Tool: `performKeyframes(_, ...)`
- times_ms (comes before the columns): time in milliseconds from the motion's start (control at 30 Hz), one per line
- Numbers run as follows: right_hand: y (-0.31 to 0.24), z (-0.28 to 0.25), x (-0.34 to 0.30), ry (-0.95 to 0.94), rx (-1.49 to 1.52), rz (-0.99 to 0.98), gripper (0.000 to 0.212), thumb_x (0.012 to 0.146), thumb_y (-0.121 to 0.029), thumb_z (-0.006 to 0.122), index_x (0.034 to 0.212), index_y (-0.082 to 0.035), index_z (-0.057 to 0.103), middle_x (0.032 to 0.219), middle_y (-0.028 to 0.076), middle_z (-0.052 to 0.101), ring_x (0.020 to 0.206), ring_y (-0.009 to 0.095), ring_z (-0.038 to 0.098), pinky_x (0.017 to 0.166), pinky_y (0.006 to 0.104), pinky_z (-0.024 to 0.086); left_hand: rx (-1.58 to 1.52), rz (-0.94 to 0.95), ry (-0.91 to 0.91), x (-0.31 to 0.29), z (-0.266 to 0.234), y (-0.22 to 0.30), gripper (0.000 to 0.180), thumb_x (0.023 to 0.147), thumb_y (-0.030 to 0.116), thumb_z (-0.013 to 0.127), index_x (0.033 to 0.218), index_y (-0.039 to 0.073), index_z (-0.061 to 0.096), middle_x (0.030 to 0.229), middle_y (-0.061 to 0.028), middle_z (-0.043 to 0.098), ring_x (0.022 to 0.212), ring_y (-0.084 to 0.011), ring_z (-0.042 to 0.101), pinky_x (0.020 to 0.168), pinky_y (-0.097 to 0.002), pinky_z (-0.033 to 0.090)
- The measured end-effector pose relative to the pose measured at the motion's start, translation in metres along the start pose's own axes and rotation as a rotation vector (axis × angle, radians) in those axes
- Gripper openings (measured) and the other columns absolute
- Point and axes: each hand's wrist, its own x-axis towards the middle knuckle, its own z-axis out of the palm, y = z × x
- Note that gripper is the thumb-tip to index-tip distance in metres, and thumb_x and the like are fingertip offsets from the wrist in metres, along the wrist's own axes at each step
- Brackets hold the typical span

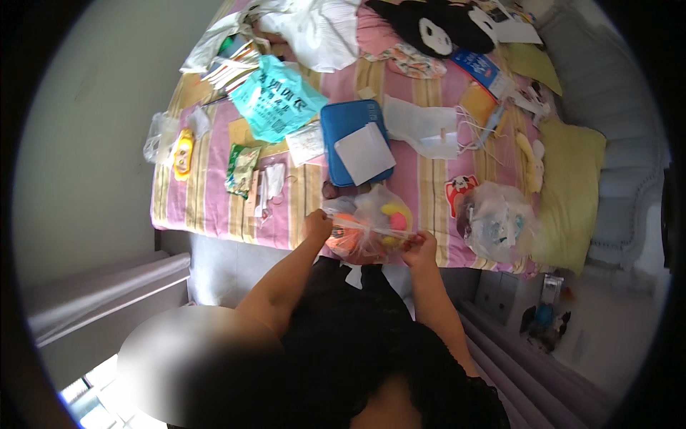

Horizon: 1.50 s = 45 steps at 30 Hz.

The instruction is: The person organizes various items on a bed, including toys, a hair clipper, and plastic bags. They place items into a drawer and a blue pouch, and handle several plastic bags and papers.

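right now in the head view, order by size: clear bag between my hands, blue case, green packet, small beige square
Largest to smallest:
1. Clear plastic bag and blue case: too alike to rank
2. Green packet
3. Small beige square

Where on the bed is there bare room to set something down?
Bare striped cover shows between the yellow item and green packet, and between the held clear bag and the red-and-white item. It is crowded around the blue case and turquoise bag.

Plastic bag (370, 206) on bed (304, 187), before case (344, 118)
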Motion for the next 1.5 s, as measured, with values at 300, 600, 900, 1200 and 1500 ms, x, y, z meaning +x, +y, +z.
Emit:
performKeyframes(300, 0.004, 0.07, -0.06, -0.522, -0.409, -0.263, 0.022, 0.082, -0.015, 0.055, 0.095, 0.001, 0.062, 0.096, 0.009, 0.062, 0.088, 0.019, 0.059, 0.078, 0.0302, 0.047, -0.692, 0.192, -0.467, -0.023, -0.026, 0.091, 0.031, 0.077, 0.027, 0.071, 0.063, 0.001, 0.059, 0.057, 0.0009, 0.054, 0.051, -0.0064, 0.051, 0.047, -0.0217, 0.04)
performKeyframes(600, 0.039, 0.04, -0.033, -0.765, -0.818, -0.604, 0.05, 0.078, 0.004, 0.053, 0.127, -0.002, 0.049, 0.114, 0.005, 0.057, 0.096, 0.011, 0.055, 0.084, 0.026, 0.044, -0.307, 0.414, -0.569, -0.05, -0.026, 0.109, 0.026, 0.075, 0.025, 0.071, 0.084, 0.001, 0.069, 0.07, -0.0061, 0.06, 0.064, -0.0118, 0.055, 0.057, -0.026, 0.042)
performKeyframes(900, 0.058, 0.034, -0.04, -0.579, -0.921, -0.536, 0.059, 0.069, 0.005, 0.054, 0.127, -0.003, 0.049, 0.101, 0.003, 0.061, 0.087, 0.01, 0.055, 0.074, 0.0241, 0.046, -0.492, 0.29, -0.692, -0.055, -0.021, 0.102, 0.028, 0.072, 0.024, 0.074, 0.078, -0.003, 0.068, 0.066, -0.0038, 0.061, 0.061, -0.0101, 0.055, 0.056, -0.0251, 0.042)
performKeyframes(1200, 0.078, 0.01, -0.038, -0.553, -1.064, -0.616, 0.05, 0.075, 0.0, 0.053, 0.125, -0.003, 0.05, 0.099, 0.004, 0.064, 0.083, 0.014, 0.059, 0.073, 0.0271, 0.048, -0.647, 0.11, -0.963, -0.069, -0.035, 0.079, 0.035, 0.077, 0.032, 0.072, 0.087, 0.0, 0.063, 0.076, -0.0015, 0.06, 0.067, -0.0085, 0.055, 0.058, -0.0226, 0.043)
performKeyframes(1500, 0.045, 0.018, -0.07, -0.497, -0.869, -0.477, 0.029, 0.078, -0.006, 0.06, 0.107, -0.003, 0.058, 0.095, 0.003, 0.053, 0.085, 0.011, 0.054, 0.072, 0.0237, 0.046, -0.781, -0.013, -0.937, -0.049, -0.037, 0.07, 0.036, 0.086, 0.035, 0.06, 0.1, 0.002, 0.062, 0.088, -0.0022, 0.06, 0.078, -0.0087, 0.056, 0.066, -0.0246, 0.046)
